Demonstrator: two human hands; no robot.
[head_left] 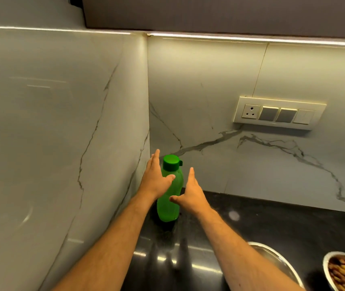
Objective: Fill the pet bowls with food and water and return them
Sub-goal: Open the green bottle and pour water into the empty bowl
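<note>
A green plastic bottle (170,203) with a darker green cap stands upright on the black counter, in the corner where the two marble walls meet. My left hand (154,178) is spread flat on the bottle's left side, thumb across its front. On the bottle's right is my right hand (189,195), fingers straight and thumb reaching toward the bottle. Neither hand is closed around it. At the bottom right a steel bowl (328,257) holds brown pet food. A second steel bowl (276,254) lies beside it, partly hidden behind my right forearm.
The glossy black counter (251,219) runs right from the corner. A marble wall (52,143) closes off the left side. A switch and socket plate (278,112) is mounted on the back wall, and a dark cabinet hangs overhead.
</note>
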